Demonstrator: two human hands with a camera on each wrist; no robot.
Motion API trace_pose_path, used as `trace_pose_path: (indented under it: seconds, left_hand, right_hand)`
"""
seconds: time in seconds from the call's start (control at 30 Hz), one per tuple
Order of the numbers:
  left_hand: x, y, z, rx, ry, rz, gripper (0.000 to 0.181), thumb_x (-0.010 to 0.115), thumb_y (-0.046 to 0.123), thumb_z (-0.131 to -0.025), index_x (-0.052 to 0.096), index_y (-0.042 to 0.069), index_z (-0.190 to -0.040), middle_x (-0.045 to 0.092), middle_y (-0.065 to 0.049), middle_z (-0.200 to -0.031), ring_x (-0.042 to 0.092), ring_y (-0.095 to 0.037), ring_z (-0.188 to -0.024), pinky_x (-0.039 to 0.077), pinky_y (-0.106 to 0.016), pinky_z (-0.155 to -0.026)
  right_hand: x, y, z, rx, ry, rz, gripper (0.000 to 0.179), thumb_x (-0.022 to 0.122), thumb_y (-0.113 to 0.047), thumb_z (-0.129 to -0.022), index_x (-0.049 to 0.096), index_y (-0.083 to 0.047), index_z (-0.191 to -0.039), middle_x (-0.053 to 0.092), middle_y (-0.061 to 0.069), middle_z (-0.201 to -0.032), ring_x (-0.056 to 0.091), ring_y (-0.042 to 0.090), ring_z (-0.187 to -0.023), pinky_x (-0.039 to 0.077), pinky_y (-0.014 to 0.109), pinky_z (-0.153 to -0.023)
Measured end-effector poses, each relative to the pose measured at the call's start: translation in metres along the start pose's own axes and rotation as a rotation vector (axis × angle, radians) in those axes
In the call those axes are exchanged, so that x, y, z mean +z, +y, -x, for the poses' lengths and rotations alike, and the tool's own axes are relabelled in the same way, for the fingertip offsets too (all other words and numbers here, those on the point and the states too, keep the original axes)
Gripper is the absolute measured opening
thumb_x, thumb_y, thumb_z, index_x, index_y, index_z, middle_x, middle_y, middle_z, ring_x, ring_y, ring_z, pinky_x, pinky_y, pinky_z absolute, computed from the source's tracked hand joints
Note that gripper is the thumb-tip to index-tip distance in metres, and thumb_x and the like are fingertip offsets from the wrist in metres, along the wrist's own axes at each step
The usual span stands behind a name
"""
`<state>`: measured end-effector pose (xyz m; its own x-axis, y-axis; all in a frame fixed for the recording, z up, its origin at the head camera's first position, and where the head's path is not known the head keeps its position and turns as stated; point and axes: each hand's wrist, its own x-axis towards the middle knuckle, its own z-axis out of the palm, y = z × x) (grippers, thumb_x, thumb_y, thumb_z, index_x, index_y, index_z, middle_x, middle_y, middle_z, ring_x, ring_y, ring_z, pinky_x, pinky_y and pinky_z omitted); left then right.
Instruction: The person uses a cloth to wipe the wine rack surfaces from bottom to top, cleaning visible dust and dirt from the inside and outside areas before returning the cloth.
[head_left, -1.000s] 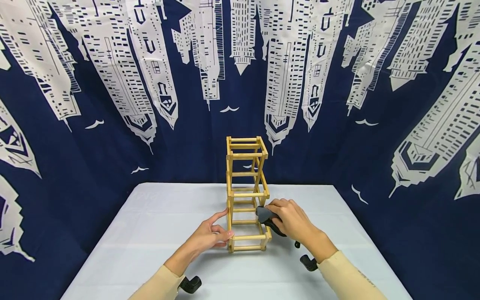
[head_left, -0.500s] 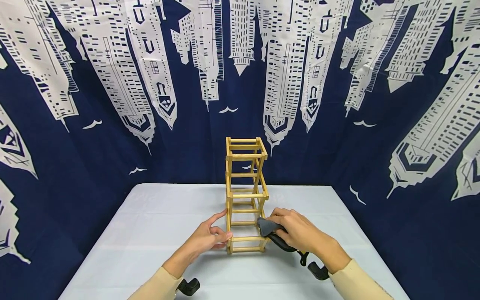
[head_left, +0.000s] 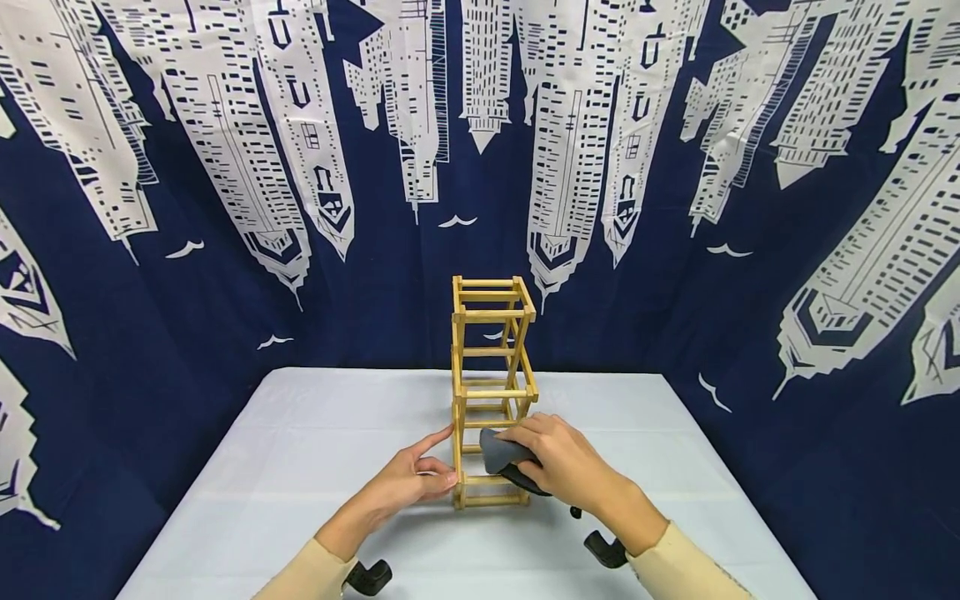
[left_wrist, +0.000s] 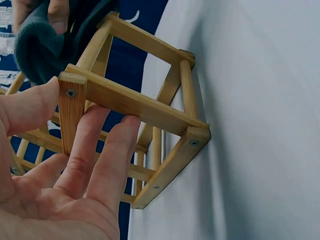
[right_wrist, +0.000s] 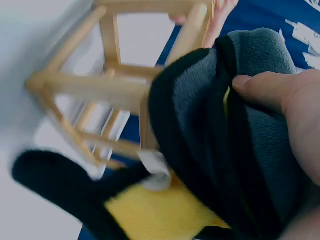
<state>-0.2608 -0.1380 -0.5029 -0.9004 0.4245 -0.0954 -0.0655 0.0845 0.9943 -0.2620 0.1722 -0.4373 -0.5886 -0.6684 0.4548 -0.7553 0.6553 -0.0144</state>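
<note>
A light wooden rack (head_left: 495, 394) of open square tiers stands upright on the white table. At its lower left corner, my left hand (head_left: 408, 477) holds the frame. In the left wrist view the thumb touches an end post and the fingers (left_wrist: 107, 155) reach under a rail. My right hand (head_left: 566, 462) grips a bunched plush cloth (head_left: 501, 450) against the lower front of the rack, covering part of the low front bar. Seen from the right wrist, the cloth (right_wrist: 200, 110) is grey with black edging and a yellow part, and the thumb presses into its folds.
The white table (head_left: 315, 450) extends around the rack. Behind it hangs a dark blue curtain (head_left: 375, 308) printed with upside-down white buildings. Black wrist camera mounts (head_left: 369, 577) show by both forearms.
My right hand first moved down and to the right with the cloth, then left across the lower front bar. My left hand stays at the rack's lower left corner.
</note>
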Motion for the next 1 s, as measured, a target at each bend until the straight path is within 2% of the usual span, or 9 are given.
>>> trace_pose_path:
  seconds: [0.17,0.33,0.43,0.57,0.67,0.73,0.83,1.0]
  left_hand:
    - [-0.004,-0.005,0.003,-0.008,-0.02,-0.005,0.09,0.079,0.012,-0.109,0.032,0.014,-0.185,0.083,-0.005,-0.12,0.081,-0.018,-0.117,0.067,-0.046,-0.115]
    - [-0.004,-0.008,0.002,-0.009,-0.023,-0.037,0.093,0.075,0.006,-0.103,0.032,0.016,-0.186,0.077,0.005,-0.106,0.075,-0.015,-0.106,0.066,-0.037,-0.1]
    - [-0.003,-0.007,0.0,-0.017,-0.011,-0.035,0.093,0.078,0.009,-0.106,0.029,0.012,-0.186,0.076,0.003,-0.105,0.076,-0.016,-0.106,0.067,-0.036,-0.099]
    - [-0.002,-0.007,-0.001,-0.034,0.017,-0.024,0.097,0.083,0.016,-0.107,0.025,0.005,-0.185,0.081,-0.005,-0.118,0.082,-0.02,-0.115,0.069,-0.039,-0.107]
    - [0.0,-0.006,-0.003,-0.032,0.026,-0.019,0.097,0.084,0.016,-0.107,0.026,0.004,-0.185,0.083,-0.01,-0.125,0.083,-0.02,-0.117,0.069,-0.039,-0.109]
    - [0.001,-0.005,-0.004,-0.025,0.025,-0.019,0.096,0.084,0.017,-0.108,0.027,0.005,-0.185,0.083,-0.01,-0.127,0.083,-0.021,-0.117,0.069,-0.039,-0.11]
    - [0.001,-0.003,-0.004,-0.018,0.02,-0.021,0.094,0.084,0.015,-0.107,0.03,0.007,-0.184,0.083,-0.009,-0.125,0.083,-0.02,-0.116,0.069,-0.039,-0.11]
    - [-0.002,-0.001,-0.002,0.001,0.003,-0.021,0.09,0.081,0.007,-0.106,0.035,0.011,-0.184,0.083,-0.006,-0.119,0.082,-0.018,-0.112,0.069,-0.039,-0.108]
  right_hand:
    - [0.017,-0.019,-0.019,-0.078,-0.053,-0.014,0.045,0.099,-0.011,-0.094,0.085,-0.02,-0.135,0.086,-0.005,-0.133,0.078,0.02,-0.123,0.064,0.045,-0.106]
    - [0.029,-0.031,-0.031,-0.104,-0.096,0.043,0.041,0.097,-0.014,-0.096,0.086,-0.021,-0.135,0.086,-0.005,-0.135,0.076,0.021,-0.128,0.065,0.046,-0.109]
    - [0.036,-0.031,-0.037,-0.09,-0.067,0.112,0.038,0.1,-0.015,-0.094,0.087,-0.019,-0.13,0.087,-0.004,-0.131,0.076,0.021,-0.119,0.066,0.043,-0.102]
    - [0.047,-0.028,-0.046,-0.066,0.02,0.192,0.038,0.103,-0.017,-0.091,0.088,-0.017,-0.125,0.087,-0.004,-0.121,0.074,0.02,-0.103,0.065,0.037,-0.086]
    - [0.051,-0.024,-0.051,-0.046,0.054,0.211,0.038,0.104,-0.016,-0.089,0.088,-0.016,-0.123,0.087,-0.002,-0.116,0.073,0.021,-0.099,0.066,0.038,-0.084]
    - [0.048,-0.023,-0.052,-0.03,0.025,0.188,0.036,0.103,-0.015,-0.091,0.088,-0.016,-0.124,0.087,-0.002,-0.117,0.074,0.022,-0.102,0.067,0.04,-0.089]
    - [0.038,-0.022,-0.052,-0.035,-0.067,0.138,0.033,0.098,-0.013,-0.096,0.087,-0.016,-0.126,0.086,-0.001,-0.12,0.074,0.022,-0.104,0.067,0.042,-0.095]
    - [0.017,-0.026,-0.045,-0.09,-0.206,0.087,0.03,0.094,-0.013,-0.1,0.087,-0.019,-0.129,0.085,-0.003,-0.127,0.075,0.021,-0.113,0.065,0.042,-0.101]
